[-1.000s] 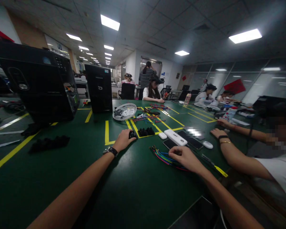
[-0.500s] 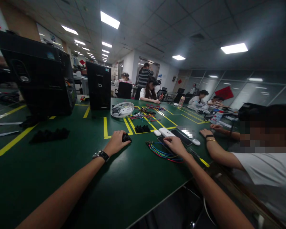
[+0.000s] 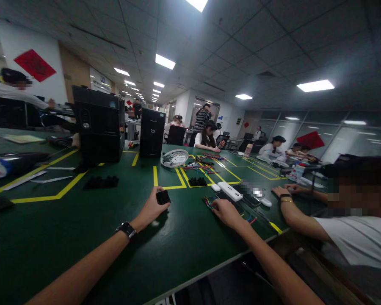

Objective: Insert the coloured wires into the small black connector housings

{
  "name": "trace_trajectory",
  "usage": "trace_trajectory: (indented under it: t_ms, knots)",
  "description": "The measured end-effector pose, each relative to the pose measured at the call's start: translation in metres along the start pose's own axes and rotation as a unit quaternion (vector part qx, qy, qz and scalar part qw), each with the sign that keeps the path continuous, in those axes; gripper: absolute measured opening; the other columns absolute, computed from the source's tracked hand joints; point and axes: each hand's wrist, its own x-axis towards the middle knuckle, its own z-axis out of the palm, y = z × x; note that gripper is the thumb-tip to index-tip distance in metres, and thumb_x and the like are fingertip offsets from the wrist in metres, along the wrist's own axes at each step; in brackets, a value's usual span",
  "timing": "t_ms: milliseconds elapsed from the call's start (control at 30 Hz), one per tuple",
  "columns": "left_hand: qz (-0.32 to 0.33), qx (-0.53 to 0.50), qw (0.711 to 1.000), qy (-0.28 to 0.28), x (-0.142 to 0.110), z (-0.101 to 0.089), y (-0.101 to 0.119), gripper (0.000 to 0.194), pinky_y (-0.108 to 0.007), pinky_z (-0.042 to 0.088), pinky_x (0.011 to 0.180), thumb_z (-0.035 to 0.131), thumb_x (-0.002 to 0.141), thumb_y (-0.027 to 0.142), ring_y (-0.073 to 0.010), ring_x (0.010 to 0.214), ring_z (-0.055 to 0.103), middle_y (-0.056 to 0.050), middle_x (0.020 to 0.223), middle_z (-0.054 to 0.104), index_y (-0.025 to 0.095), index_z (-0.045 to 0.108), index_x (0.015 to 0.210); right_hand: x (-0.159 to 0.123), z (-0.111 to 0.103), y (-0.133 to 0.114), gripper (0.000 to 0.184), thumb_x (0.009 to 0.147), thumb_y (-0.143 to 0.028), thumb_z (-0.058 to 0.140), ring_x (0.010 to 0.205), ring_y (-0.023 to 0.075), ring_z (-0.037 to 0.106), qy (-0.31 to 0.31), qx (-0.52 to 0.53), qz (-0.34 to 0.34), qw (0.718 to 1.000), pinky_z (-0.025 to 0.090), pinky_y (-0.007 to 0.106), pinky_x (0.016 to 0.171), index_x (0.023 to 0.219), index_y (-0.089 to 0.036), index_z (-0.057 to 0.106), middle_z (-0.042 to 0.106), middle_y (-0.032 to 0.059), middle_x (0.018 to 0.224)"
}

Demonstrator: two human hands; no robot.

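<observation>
My left hand grips a small black block between thumb and fingers, just above the green table. Its squarish face shows beyond the fingers. To the right, my right hand is closed over a bundle of coloured wires, near their plug ends. The fingers cover the middle of the bundle, and the other wire ends show beside the wrist. Behind this hand lie a dark phone and a white oblong device.
Black ridged pieces lie left and another black ridged piece lies ahead. A white basket stands near two black computer towers. A yellow-ended tool and white mouse-shaped object lie right, near a seated co-worker's arm.
My left hand has lifted the black block off the table and tilted it. My right hand has moved down onto the wires from above the phone. The view has turned left.
</observation>
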Motion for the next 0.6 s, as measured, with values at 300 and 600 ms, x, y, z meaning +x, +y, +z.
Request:
trace_trajectory:
  t_ms: [300, 600]
  knots:
    - [-0.125, -0.344, 0.93, 0.008, -0.022, -0.042, -0.008, 0.081, -0.039, 0.056, 0.082, 0.079, 0.058, 0.001, -0.024, 0.087, 0.069, -0.011, 0.112, 0.06, 0.028, 0.035, 0.12, 0.02, -0.04, -0.015, 0.012, 0.079, -0.019, 0.049, 0.068, 0.0155, 0.056, 0.158, 0.063, 0.094, 0.981, 0.03, 0.023, 0.057, 0.078, -0.014, 0.061, 0.064, 0.0062, 0.073]
    - [-0.144, -0.426, 0.887, 0.105, 0.0, -0.066, -0.028, 0.039, -0.044, 0.058, 0.07, 0.057, 0.086, 0.022, -0.0219, 0.077, 0.07, -0.008, 0.095, 0.062, 0.026, 0.033, 0.116, 0.063, -0.02, -0.156, 0.019, 0.084, -0.018, 0.042, 0.054, 0.0129, 0.051, 0.221, 0.205, -0.104, 0.948, 0.03, 0.021, 0.052, 0.096, -0.017, 0.057, 0.058, -0.0011, 0.062]
